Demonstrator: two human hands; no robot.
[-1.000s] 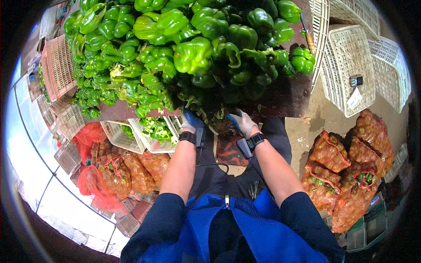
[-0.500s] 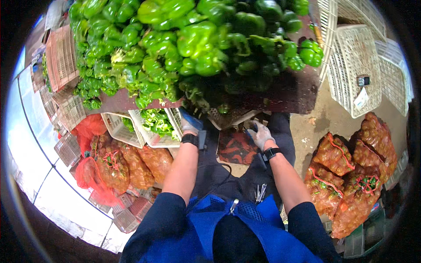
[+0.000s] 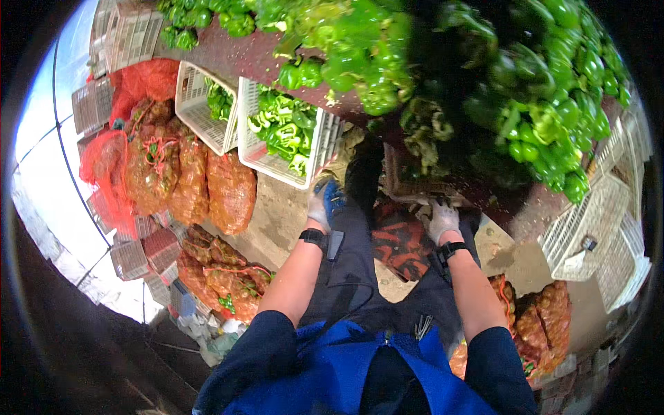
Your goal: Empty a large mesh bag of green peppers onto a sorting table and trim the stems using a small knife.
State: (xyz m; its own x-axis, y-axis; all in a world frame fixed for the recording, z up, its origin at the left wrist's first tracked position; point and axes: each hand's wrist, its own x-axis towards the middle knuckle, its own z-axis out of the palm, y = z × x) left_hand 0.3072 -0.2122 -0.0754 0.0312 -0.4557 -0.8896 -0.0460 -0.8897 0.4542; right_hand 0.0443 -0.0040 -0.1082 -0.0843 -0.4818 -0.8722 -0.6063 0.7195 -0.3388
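My left hand (image 3: 325, 202), in a grey-white and blue glove, is beside the near right corner of a white plastic crate (image 3: 275, 176) of green pepper pieces (image 3: 283, 131). Its fingers are blurred, so I cannot make out their grip. My right hand (image 3: 443, 220), in a pale glove, has its fingers curled over the near rim of a light crate (image 3: 408, 194) under the table edge. Shadow hides most of that crate's inside. Above, green bell peppers (image 3: 360, 48) are heaped on a dark red tabletop (image 3: 242, 59).
Another white crate (image 3: 200, 124) with green pieces stands at left. Filled orange-red mesh sacks (image 3: 232, 194) lie left, with more sacks (image 3: 543, 325) at lower right. Pale crates (image 3: 581, 228) are at right. A red and black patterned surface (image 3: 398, 242) is between my legs.
My view has turned, with the table and crates shifting in the picture. My left hand now appears below the white crate's corner; my right hand, earlier with fingers apart, is now on the rim.
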